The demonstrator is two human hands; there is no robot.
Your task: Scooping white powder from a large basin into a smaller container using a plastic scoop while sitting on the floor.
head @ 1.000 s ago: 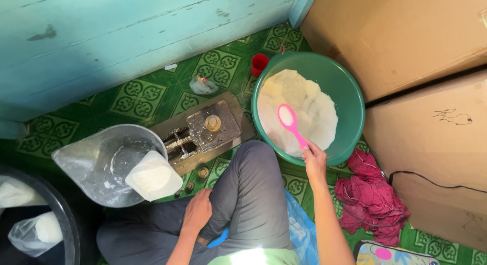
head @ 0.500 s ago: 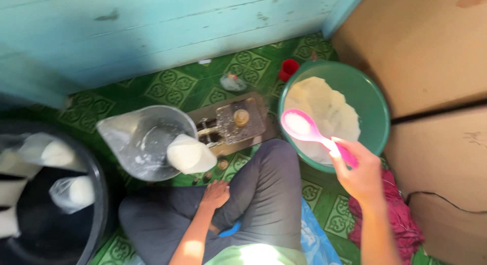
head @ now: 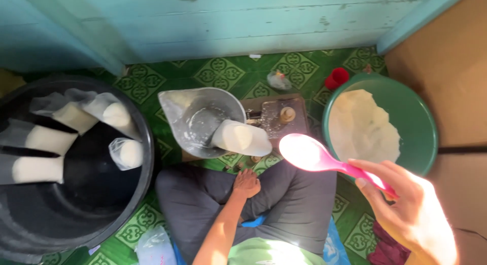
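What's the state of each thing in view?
Pink spoon: lifted, bowl looks loaded with white stuff.
Right hand: gripping the spoon handle.
Left hand: empty, resting on the knee.
Green basin: partly filled with white mass.
Black tub: holds filled bags.

A worn turquoise plank wall (head: 243, 21) runs across the far side, its paint chipped. The floor (head: 223, 75) is covered in green sheeting with a darker diamond pattern. Brown cardboard (head: 446, 67) stands at the right. Strong sunlight falls in low.

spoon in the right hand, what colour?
Pink spoon, held in the right hand; head view shows it.
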